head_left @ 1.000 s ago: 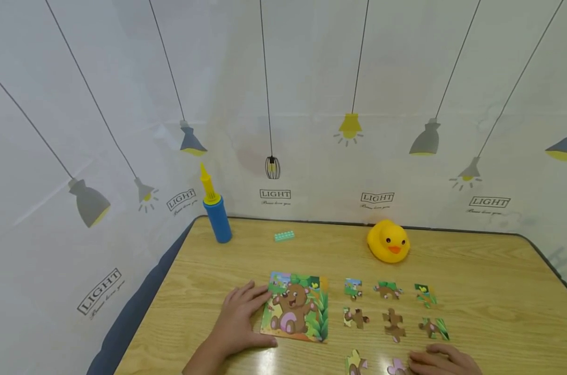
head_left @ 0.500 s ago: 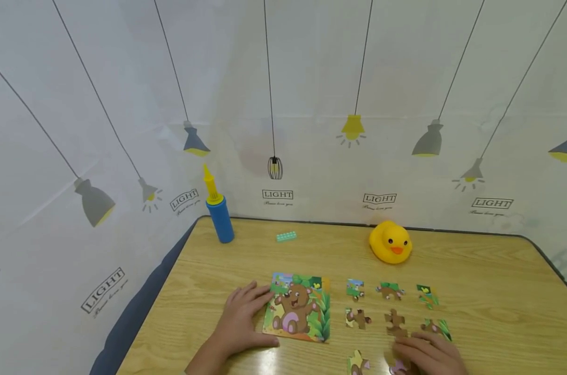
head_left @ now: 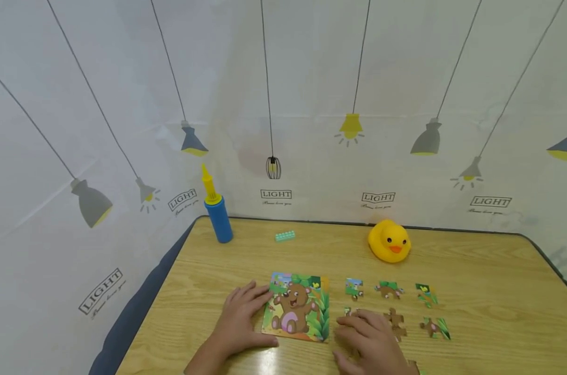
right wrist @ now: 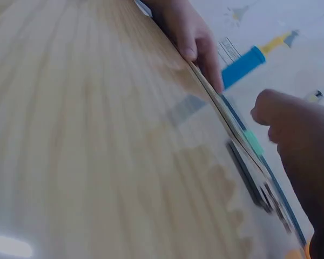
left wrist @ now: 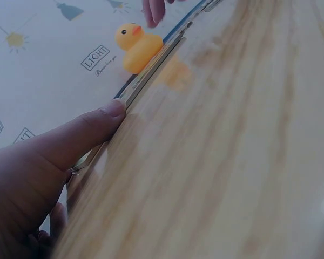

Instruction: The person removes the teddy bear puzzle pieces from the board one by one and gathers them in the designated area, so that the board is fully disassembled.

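A square puzzle board (head_left: 297, 307) with a bear picture lies flat on the table. My left hand (head_left: 238, 323) rests at its left side, fingers fairly straight on the left edge; the thumb (left wrist: 113, 108) touches the near edge in the left wrist view. My right hand (head_left: 369, 341) hovers over the loose puzzle pieces just right of the board, fingers slightly bent, nothing visible in them. One piece (head_left: 350, 311) is mostly covered by it, and a centre piece (head_left: 395, 317) partly. An uncovered piece (head_left: 435, 327) lies farther right. Most of the nearest row is hidden by this hand.
Three more pieces, among them a blue-and-green one (head_left: 354, 287), form the far row. A yellow rubber duck (head_left: 389, 241) sits near the table's back edge. A blue hand pump (head_left: 219, 219) and a mint toy brick (head_left: 285, 236) stand back left. A patterned sheet (head_left: 311, 78) hangs behind.
My right hand has moved left, from the lower right pieces to beside the board, uncovering the right middle piece. My left hand and the board have stayed in place.
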`<state>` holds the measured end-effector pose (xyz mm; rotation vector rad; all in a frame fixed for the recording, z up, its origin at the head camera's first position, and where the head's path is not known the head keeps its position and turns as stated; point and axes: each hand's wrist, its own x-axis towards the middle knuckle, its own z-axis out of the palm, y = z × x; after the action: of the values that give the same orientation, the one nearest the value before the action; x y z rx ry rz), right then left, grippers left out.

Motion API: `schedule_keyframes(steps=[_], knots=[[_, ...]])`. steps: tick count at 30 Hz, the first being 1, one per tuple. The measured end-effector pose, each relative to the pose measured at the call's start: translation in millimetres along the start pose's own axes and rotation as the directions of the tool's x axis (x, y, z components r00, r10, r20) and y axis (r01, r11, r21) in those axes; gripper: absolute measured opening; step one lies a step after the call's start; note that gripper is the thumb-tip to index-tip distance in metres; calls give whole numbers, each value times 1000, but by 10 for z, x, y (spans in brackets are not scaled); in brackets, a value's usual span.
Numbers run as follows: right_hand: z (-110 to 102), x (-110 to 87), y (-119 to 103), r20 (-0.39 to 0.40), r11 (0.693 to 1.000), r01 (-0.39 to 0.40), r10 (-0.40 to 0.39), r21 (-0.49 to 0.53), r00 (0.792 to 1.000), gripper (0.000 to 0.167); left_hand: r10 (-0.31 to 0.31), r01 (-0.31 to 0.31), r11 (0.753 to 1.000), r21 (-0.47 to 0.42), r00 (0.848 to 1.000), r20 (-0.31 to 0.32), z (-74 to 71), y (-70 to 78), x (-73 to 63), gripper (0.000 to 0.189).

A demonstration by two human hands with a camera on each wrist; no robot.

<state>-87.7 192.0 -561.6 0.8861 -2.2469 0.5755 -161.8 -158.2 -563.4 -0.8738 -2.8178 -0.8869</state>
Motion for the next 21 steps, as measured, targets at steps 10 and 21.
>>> schedule_keyframes(steps=[10,21], knots=[[246,248,-260,176,975,-196,211,-101,961,38,2,-2,1000,18,1000,-2,1,-13,-12,111],[242,336,-319,395,893,-421,449,-161,802,56,-7,7,1000,11,1000,9,5,-3,3,111]])
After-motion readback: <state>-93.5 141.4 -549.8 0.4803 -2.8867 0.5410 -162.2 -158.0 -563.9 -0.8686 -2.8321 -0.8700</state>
